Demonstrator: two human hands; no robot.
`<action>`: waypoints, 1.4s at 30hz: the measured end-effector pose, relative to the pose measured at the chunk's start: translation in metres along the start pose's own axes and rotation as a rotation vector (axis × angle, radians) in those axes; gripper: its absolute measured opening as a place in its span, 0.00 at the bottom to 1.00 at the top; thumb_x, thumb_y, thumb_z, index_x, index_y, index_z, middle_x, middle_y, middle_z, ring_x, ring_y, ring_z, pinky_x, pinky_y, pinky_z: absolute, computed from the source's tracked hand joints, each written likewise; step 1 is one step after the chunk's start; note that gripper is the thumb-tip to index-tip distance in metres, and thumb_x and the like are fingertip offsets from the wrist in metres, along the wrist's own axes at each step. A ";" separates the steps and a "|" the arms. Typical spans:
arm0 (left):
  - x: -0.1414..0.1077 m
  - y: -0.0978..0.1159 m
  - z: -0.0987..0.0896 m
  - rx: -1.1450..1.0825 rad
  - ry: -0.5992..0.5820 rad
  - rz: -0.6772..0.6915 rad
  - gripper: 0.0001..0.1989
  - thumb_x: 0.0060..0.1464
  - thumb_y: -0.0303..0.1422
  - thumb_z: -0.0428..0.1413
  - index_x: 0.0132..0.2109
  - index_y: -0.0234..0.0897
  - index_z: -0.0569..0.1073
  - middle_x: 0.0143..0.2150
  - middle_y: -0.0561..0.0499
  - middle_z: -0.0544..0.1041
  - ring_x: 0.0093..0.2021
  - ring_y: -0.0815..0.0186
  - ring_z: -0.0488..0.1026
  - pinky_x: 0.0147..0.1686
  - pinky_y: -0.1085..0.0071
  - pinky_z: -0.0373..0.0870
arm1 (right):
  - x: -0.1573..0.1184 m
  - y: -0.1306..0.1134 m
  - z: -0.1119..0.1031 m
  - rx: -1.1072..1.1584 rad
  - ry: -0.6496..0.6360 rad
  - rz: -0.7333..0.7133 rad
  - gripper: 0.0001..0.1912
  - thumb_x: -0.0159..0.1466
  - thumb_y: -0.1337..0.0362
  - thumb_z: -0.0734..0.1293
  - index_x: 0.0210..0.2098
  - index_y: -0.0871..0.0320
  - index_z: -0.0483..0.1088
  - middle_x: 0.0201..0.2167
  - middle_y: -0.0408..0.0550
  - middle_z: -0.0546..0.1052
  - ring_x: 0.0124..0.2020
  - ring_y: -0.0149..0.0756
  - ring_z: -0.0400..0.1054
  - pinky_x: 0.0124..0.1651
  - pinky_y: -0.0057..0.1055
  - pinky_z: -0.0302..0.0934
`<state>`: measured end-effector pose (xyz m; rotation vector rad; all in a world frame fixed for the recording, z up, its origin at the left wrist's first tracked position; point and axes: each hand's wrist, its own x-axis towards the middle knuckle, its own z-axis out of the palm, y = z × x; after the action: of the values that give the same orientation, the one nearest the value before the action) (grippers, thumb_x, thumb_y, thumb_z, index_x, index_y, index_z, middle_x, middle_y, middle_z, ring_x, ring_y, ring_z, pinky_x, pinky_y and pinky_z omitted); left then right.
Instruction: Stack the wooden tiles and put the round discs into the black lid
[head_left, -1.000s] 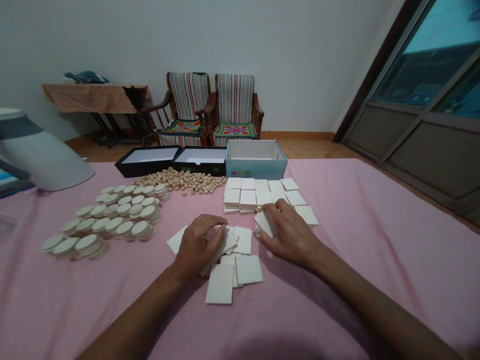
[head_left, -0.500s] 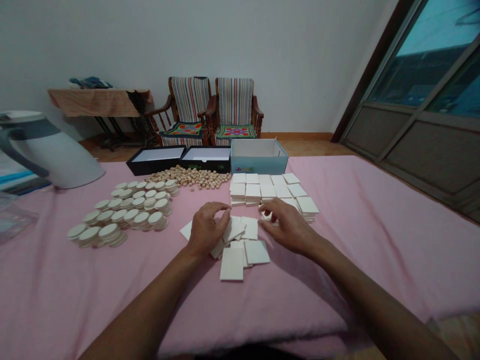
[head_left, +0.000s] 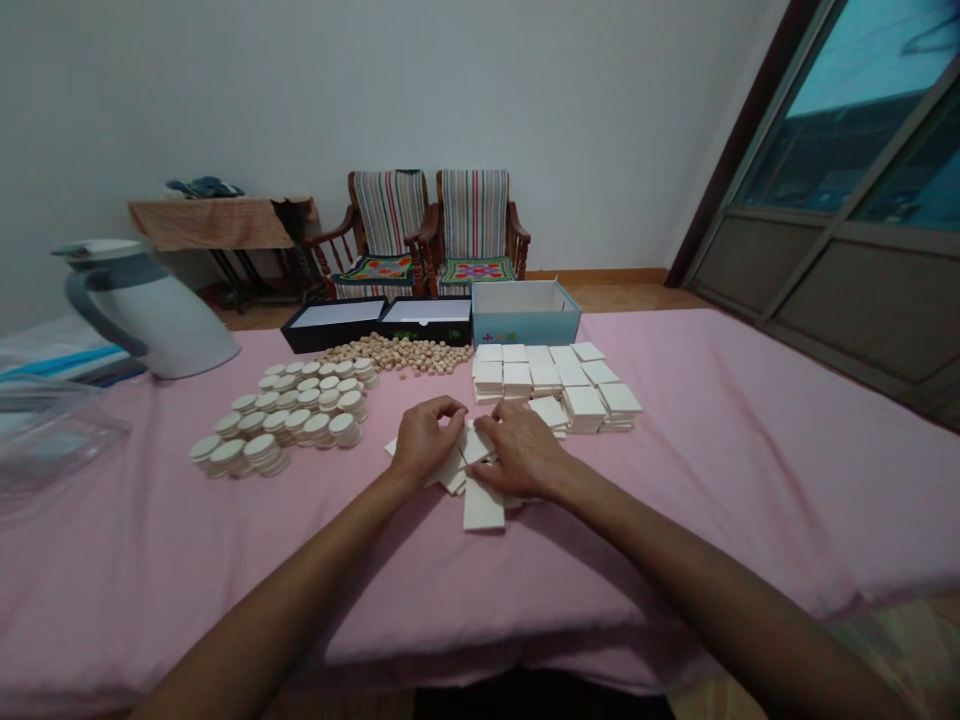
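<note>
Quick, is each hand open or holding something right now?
Left hand: curled at the loose square tiles; grip can't be told.
Right hand: thumb and fingers apart over these tiles; grip unclear.

Right hand [head_left: 525, 452] moved to the loose pile [head_left: 484, 505]

A second before, the right hand was past the pile and to its right, with a white square at its fingers. Then it came over to the pile's right side and got close to the left hand [head_left: 427, 440]. Two front stacks [head_left: 583, 405] to the right of the pile were hidden before, and now they showed. Far left of the pile, more of the jug [head_left: 171, 318] came into sight.
</note>
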<state>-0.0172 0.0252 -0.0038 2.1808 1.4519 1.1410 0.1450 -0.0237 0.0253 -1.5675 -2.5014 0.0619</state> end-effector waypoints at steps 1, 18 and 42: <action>-0.002 -0.003 0.000 0.004 0.014 -0.006 0.09 0.52 0.32 0.52 0.32 0.37 0.78 0.31 0.51 0.81 0.34 0.64 0.77 0.38 0.69 0.70 | 0.000 -0.003 0.001 -0.025 0.004 0.025 0.26 0.57 0.47 0.65 0.47 0.60 0.68 0.45 0.59 0.69 0.48 0.49 0.61 0.50 0.44 0.53; -0.010 -0.020 -0.007 0.033 0.099 0.031 0.10 0.52 0.34 0.52 0.34 0.36 0.77 0.35 0.48 0.81 0.37 0.62 0.76 0.42 0.67 0.70 | 0.004 0.005 0.026 0.135 0.128 -0.050 0.21 0.55 0.63 0.66 0.48 0.57 0.69 0.46 0.52 0.70 0.50 0.43 0.58 0.52 0.41 0.48; -0.011 -0.023 -0.005 0.058 0.071 0.045 0.10 0.52 0.33 0.52 0.34 0.37 0.77 0.35 0.50 0.81 0.37 0.62 0.77 0.42 0.68 0.71 | -0.001 0.041 0.011 0.188 0.200 0.062 0.18 0.57 0.58 0.67 0.46 0.58 0.69 0.45 0.52 0.72 0.47 0.42 0.61 0.49 0.39 0.53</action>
<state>-0.0378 0.0253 -0.0196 2.2438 1.4898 1.2177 0.1800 -0.0061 0.0084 -1.4957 -2.2256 0.1384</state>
